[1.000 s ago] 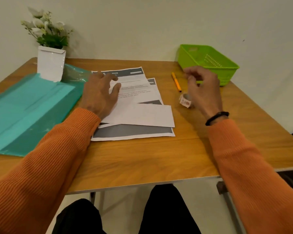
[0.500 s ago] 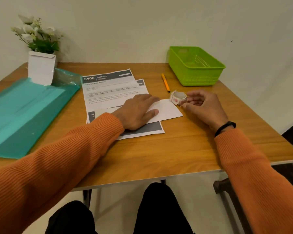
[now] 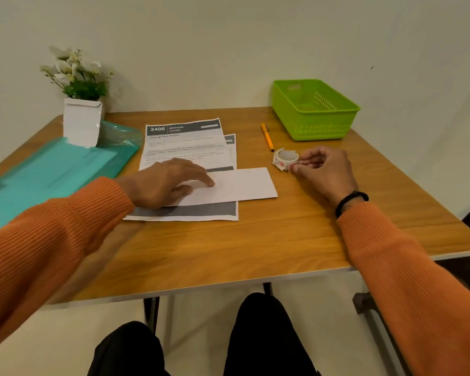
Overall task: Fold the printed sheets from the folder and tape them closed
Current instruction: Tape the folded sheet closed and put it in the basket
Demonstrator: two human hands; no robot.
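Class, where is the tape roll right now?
In the head view, the tape roll sits right of centre on the table, pinched by the right hand, just below the orange pen.

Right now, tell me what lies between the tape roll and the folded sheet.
Nothing visible: only bare table separates the tape roll, gripped by the right hand, from the folded sheet under the left hand.

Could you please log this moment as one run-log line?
left hand presses folded sheet | right hand pinches tape roll | untaped
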